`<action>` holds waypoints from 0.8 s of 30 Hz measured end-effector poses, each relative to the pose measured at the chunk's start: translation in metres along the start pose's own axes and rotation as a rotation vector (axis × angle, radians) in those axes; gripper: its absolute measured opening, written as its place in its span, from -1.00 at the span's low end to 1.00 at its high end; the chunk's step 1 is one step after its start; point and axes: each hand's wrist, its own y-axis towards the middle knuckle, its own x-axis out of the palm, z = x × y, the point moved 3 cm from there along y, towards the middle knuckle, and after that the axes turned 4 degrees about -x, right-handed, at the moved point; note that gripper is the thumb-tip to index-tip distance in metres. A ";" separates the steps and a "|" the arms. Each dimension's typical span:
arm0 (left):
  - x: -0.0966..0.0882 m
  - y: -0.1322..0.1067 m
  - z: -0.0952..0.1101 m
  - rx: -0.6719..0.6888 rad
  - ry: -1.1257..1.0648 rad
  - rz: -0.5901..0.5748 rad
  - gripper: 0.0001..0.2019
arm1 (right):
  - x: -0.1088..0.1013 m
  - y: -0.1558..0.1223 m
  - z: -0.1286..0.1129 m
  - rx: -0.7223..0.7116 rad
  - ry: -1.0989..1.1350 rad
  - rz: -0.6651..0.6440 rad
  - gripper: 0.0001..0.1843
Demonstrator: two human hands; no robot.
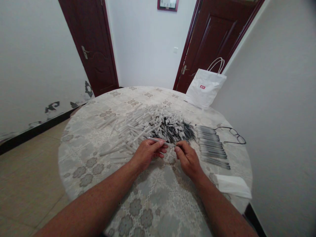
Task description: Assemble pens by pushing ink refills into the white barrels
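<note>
Above the patterned worktop (158,197), the left hand (147,152) and right hand (189,160) are pinching a slim pen-like tube (169,144), which could be slipping into the heap of loose tubes (145,123) just beyond if either grip is slackening.

Left hand (148,152) and right hand (188,160) pinch close together, forearms (98,199) converging.

A slim, pale pen (169,144) stretches between the hands (148,150) (188,160).
</note>
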 end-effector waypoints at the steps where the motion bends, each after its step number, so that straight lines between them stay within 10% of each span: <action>1: 0.000 0.000 0.000 0.002 0.004 -0.003 -0.66 | 0.000 0.000 0.000 0.004 -0.002 -0.005 -0.76; 24: -0.002 0.000 -0.002 0.006 0.007 -0.001 -0.65 | 0.001 0.002 0.001 0.029 0.068 -0.035 -0.56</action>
